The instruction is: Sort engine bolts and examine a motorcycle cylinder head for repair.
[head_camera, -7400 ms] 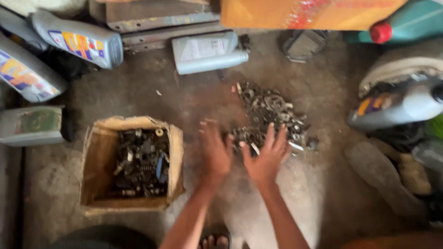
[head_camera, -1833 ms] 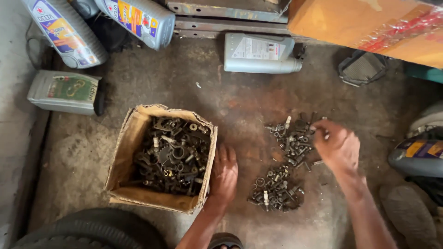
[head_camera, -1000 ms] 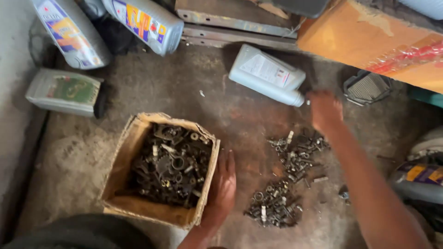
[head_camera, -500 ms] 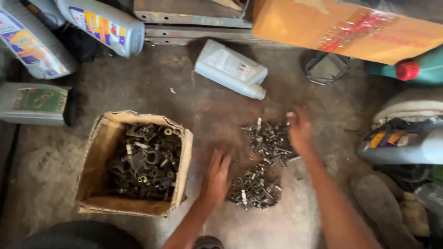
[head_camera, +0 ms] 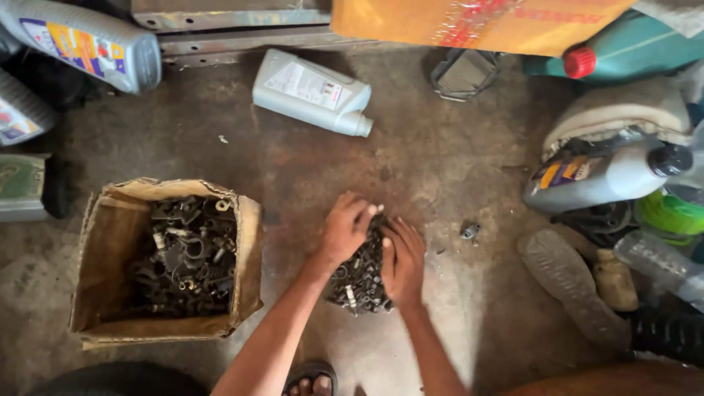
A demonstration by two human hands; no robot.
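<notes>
the left hand (head_camera: 345, 231) and the right hand (head_camera: 403, 260) are cupped around a small heap of nuts and bolts (head_camera: 359, 282) on the floor, one hand on each side, fingers bent and pressing into the metal bits. the hands are curled on the heap, not flat and not made into fists. the heap sits in the middle of the floor, just to the right of a cardboard box (head_camera: 103, 242). the bits are dark, shiny in spots, small and knobbly. one loose bolt (head_camera: 469, 231) lies alone near the right hand. the box is brown and soft at the edges, with torn flaps, and it holds more dark metal parts (head_camera: 183, 257). the concrete floor (head_camera: 293, 161) is grey and brown, rough, stained and dusty. farther up lies a white plastic bottle (head_camera: 312, 92) on its side. a grey bottle (head_camera: 84, 44) with a bright label lies at the top left. at the right are a grey jug with a black cap (head_camera: 601, 176) and a green jug with a red cap (head_camera: 631, 48). an orange-brown carton (head_camera: 469, 22) is at the top. a toe in a sandal (head_camera: 312, 381) shows at the bottom.
</notes>
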